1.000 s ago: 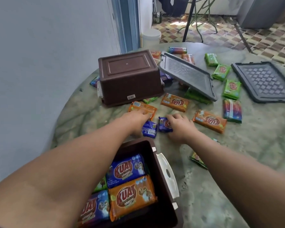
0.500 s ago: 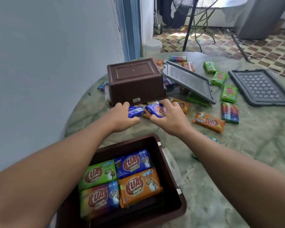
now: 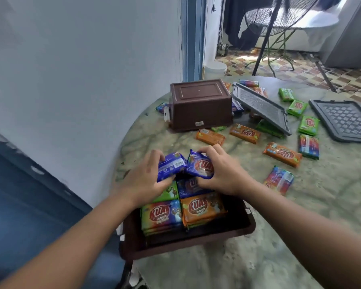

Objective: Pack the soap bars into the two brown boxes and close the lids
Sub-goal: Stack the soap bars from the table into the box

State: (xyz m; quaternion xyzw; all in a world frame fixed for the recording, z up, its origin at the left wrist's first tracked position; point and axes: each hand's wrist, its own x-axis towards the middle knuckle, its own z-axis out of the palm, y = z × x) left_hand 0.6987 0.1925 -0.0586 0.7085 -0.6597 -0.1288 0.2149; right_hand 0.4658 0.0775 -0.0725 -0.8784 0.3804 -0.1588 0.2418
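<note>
Each hand (image 3: 146, 180) (image 3: 223, 174) grips a blue soap bar (image 3: 171, 166) (image 3: 201, 166) above the open box (image 3: 238, 228)

Two blue soap bars (image 3: 186, 166) held above the open brown box (image 3: 233, 228).

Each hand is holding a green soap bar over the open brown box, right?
Not quite: the bars are blue, not green. The head view shows the left hand and right hand each holding a blue soap bar over the open brown box.
</note>
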